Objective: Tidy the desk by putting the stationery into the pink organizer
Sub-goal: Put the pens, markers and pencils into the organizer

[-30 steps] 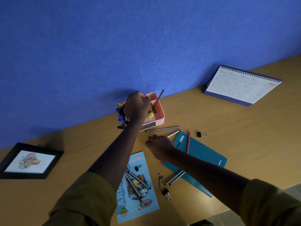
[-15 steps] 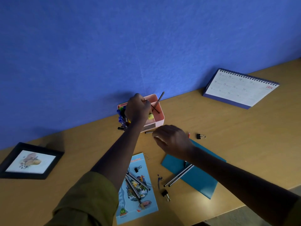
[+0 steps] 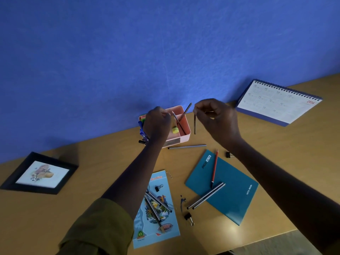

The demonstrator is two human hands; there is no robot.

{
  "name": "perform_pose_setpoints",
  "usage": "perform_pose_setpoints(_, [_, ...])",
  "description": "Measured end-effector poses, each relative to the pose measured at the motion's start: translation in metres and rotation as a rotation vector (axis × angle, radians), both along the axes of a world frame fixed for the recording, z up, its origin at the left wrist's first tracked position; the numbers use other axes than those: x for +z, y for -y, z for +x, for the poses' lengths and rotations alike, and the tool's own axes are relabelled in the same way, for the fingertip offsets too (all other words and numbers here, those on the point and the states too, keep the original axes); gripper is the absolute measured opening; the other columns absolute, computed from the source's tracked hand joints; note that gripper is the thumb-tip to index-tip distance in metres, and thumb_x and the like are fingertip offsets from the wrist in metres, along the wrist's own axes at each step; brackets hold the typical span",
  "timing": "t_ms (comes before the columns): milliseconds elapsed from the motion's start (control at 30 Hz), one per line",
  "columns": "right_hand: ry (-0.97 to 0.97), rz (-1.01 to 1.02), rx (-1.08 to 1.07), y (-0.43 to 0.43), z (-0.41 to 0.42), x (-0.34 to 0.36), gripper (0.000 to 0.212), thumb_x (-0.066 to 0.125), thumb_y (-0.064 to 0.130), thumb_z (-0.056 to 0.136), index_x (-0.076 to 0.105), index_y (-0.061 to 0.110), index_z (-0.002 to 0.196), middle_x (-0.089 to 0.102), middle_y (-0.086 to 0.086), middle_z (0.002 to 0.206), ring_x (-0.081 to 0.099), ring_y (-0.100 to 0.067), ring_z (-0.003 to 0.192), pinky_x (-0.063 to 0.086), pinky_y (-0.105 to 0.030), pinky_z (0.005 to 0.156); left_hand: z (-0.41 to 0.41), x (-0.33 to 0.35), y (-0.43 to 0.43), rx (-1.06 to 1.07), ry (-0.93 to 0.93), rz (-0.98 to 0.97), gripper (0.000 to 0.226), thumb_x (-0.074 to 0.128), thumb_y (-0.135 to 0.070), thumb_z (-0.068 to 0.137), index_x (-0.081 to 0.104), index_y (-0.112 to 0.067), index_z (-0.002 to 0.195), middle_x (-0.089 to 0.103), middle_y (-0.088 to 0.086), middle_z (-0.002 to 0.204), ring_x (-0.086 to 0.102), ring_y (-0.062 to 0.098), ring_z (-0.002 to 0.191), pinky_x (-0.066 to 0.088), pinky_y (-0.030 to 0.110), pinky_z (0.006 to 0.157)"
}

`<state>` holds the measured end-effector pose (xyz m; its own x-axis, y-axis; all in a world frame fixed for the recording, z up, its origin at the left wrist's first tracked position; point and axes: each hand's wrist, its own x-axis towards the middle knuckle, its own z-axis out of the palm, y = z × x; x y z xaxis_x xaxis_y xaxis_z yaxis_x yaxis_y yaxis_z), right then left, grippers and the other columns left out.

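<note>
Dropping pencil into organizer: right hand pinches its top end, pencil hanging tip-down just beside the organizer's 3 o'clock wall, not over the opening. Left hand curls over the rim at 9 o'clock, apparently gripping it. Best shift the pencil toward 9 o'clock over the open compartment, keep it vertical, lower, then release. Loose pencils lie on worktop toward 6 o'clock.

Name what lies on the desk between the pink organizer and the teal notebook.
One grey pencil lies flat between the pink organizer and the teal notebook, in the head view.
</note>
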<state>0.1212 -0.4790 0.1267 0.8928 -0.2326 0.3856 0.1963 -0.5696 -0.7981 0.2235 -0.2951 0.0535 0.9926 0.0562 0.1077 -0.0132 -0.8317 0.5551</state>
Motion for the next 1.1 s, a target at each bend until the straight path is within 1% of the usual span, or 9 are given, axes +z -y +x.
perform_pose_setpoints(133, [-0.010, 0.052, -0.063, -0.003, 0.014, 0.003, 0.009, 0.076, 0.015, 0.098, 0.079, 0.011, 0.106, 0.079, 0.007, 0.102, 0.076, -0.006, 0.095, 0.060, -0.020, 0.081, -0.017, -0.001, -0.003, -0.002, 0.010, -0.051, 0.021, 0.063, -0.028, 0.099, 0.080, -0.017, 0.105, 0.080, -0.006, 0.098, 0.067, 0.006, 0.084, 0.037, 0.017, 0.055])
perform_pose_setpoints(333, [-0.068, 0.048, -0.056, -0.012, 0.040, -0.014, 0.006, 0.075, 0.017, 0.097, 0.078, 0.014, 0.101, 0.078, 0.010, 0.098, 0.074, -0.003, 0.092, 0.058, -0.017, 0.080, -0.047, -0.011, -0.010, -0.006, 0.003, -0.067, 0.020, 0.063, -0.034, 0.098, 0.080, -0.024, 0.102, 0.079, -0.011, 0.093, 0.073, 0.007, 0.081, 0.056, 0.024, 0.057])
perform_pose_setpoints(433, [-0.079, -0.018, -0.028, -0.015, 0.055, -0.028, 0.006, 0.073, 0.014, 0.095, 0.078, 0.015, 0.098, 0.078, 0.011, 0.096, 0.074, -0.004, 0.089, 0.061, -0.024, 0.079, -0.065, -0.014, -0.008, -0.055, 0.016, -0.075, 0.020, 0.063, -0.034, 0.100, 0.080, -0.024, 0.104, 0.079, -0.011, 0.096, 0.073, 0.005, 0.083, 0.050, 0.019, 0.055])
perform_pose_setpoints(533, [-0.140, -0.119, -0.024, -0.018, 0.065, -0.041, 0.007, 0.071, 0.021, 0.095, 0.077, 0.022, 0.097, 0.078, 0.014, 0.095, 0.073, -0.005, 0.083, 0.062, -0.034, 0.075, -0.081, -0.024, -0.008, -0.105, 0.008, -0.014, 0.022, 0.065, -0.038, 0.101, 0.081, -0.025, 0.109, 0.080, -0.010, 0.102, 0.074, 0.006, 0.088, 0.055, 0.020, 0.062])
perform_pose_setpoints(667, [-0.181, -0.233, -0.031, -0.021, 0.070, -0.054, 0.010, 0.071, 0.019, 0.098, 0.079, 0.016, 0.102, 0.080, 0.007, 0.096, 0.072, -0.010, 0.080, 0.061, -0.031, 0.066, -0.094, -0.040, -0.005, -0.195, -0.005, 0.062, 0.019, 0.072, -0.035, 0.100, 0.081, -0.024, 0.112, 0.081, -0.009, 0.107, 0.075, 0.007, 0.090, 0.060, 0.023, 0.066])
perform_pose_setpoints(800, [-0.257, -0.263, -0.015, -0.025, 0.076, -0.070, 0.015, 0.070, 0.027, 0.098, 0.077, 0.018, 0.109, 0.081, 0.005, 0.099, 0.075, -0.013, 0.084, 0.064, -0.038, 0.067, -0.099, -0.060, -0.004, -0.235, -0.070, 0.135, 0.022, 0.074, -0.039, 0.098, 0.079, -0.027, 0.115, 0.080, -0.009, 0.110, 0.076, 0.010, 0.095, 0.064, 0.030, 0.071])
perform_pose_setpoints(900, [-0.270, -0.320, 0.012, -0.029, 0.080, -0.076, 0.022, 0.068, 0.032, 0.101, 0.076, 0.020, 0.117, 0.081, 0.004, 0.109, 0.076, -0.014, 0.092, 0.065, -0.037, 0.071, -0.101, -0.069, -0.002, -0.245, -0.083, 0.162, 0.018, 0.074, -0.040, 0.097, 0.076, -0.028, 0.110, 0.079, -0.009, 0.106, 0.075, 0.010, 0.094, 0.064, 0.030, 0.069])
perform_pose_setpoints(967, [-0.272, -0.376, 0.030, -0.032, 0.083, -0.077, 0.021, 0.067, 0.031, 0.102, 0.076, 0.019, 0.116, 0.080, 0.002, 0.110, 0.076, -0.016, 0.092, 0.064, -0.036, 0.071, -0.102, -0.072, -0.001, -0.240, -0.089, 0.158, 0.017, 0.075, -0.039, 0.096, 0.076, -0.027, 0.108, 0.079, -0.009, 0.105, 0.075, 0.011, 0.093, 0.063, 0.030, 0.068])
perform_pose_setpoints(1100, [-0.332, -0.510, -0.006, -0.038, 0.094, -0.078, 0.017, 0.061, 0.030, 0.104, 0.074, 0.022, 0.110, 0.079, 0.001, 0.103, 0.073, -0.020, 0.083, 0.064, -0.041, 0.067, -0.100, -0.078, 0.000, -0.231, -0.095, 0.177, 0.021, 0.074, -0.041, 0.097, 0.075, -0.028, 0.112, 0.079, -0.009, 0.108, 0.076, 0.011, 0.095, 0.064, 0.030, 0.071])
